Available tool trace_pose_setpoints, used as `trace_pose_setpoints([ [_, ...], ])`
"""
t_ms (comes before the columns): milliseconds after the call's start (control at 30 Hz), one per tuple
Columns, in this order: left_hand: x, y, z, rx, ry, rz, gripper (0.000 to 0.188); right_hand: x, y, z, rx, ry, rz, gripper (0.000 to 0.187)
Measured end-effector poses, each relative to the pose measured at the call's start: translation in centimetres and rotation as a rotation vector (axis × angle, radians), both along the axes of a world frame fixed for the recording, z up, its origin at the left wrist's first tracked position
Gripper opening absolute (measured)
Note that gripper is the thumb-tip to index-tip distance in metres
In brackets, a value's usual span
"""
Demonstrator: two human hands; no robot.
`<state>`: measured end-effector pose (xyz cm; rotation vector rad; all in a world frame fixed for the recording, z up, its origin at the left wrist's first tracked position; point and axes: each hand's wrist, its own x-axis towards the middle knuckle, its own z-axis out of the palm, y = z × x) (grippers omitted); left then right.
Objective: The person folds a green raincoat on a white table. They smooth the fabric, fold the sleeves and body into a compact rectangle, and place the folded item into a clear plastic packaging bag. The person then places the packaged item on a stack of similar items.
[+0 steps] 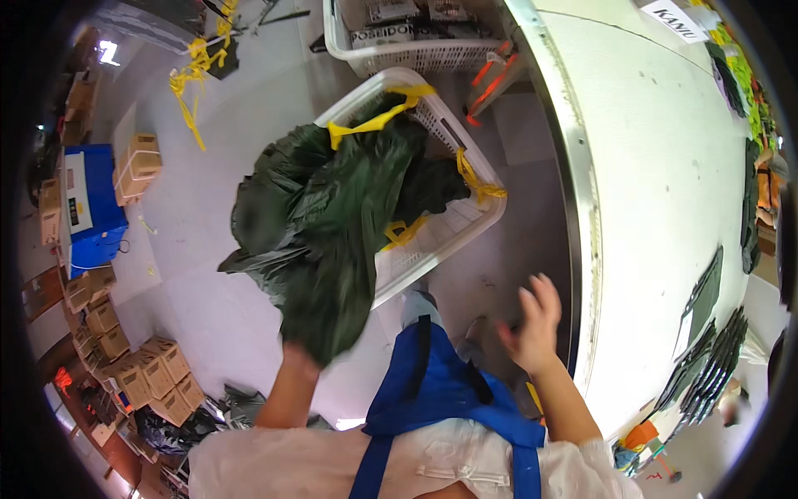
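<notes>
A large piece of thin, shiny dark green cloth [332, 216] spills over the left side of a white plastic basket [449, 262] on the floor. My left hand [303, 358] is shut on the lower end of this cloth; its folds cover most of the fingers. Whether it is a garment or a bag I cannot tell. Yellow strips [374, 125] lie along the cloth and over the basket's rim. To the right of the basket, my right hand [536, 328] is raised and empty, fingers apart, near the metal table edge.
A long white table [657, 166] with a metal edge runs along my right, with folded dark garments [715, 358] on its far side. Ahead stands another white basket [416, 56] holding packages. Cardboard boxes [158, 374] and a blue bin [98, 208] are at the left. Yellow strips litter the floor.
</notes>
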<state>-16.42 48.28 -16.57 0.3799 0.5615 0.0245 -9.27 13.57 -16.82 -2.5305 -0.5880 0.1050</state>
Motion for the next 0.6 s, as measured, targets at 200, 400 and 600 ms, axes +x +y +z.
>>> trace_pose_setpoints([
  [200, -6.1, -0.8, 26.0, 0.364, -0.752, 0.011, 0.045, 6.9, 12.2, 1.6, -0.019, 0.026, 0.453, 0.107],
  [400, -13.9, 5.4, 41.5, 0.593, -1.175, 0.177, 0.046, -9.9, 19.1, -4.7, 0.452, 0.991, 0.920, 0.049],
  [600, -20.0, 22.1, 24.1, 1.062, 0.254, 0.799, 0.046, -0.7, 11.3, 22.5, 0.974, 1.296, 0.647, 0.032],
])
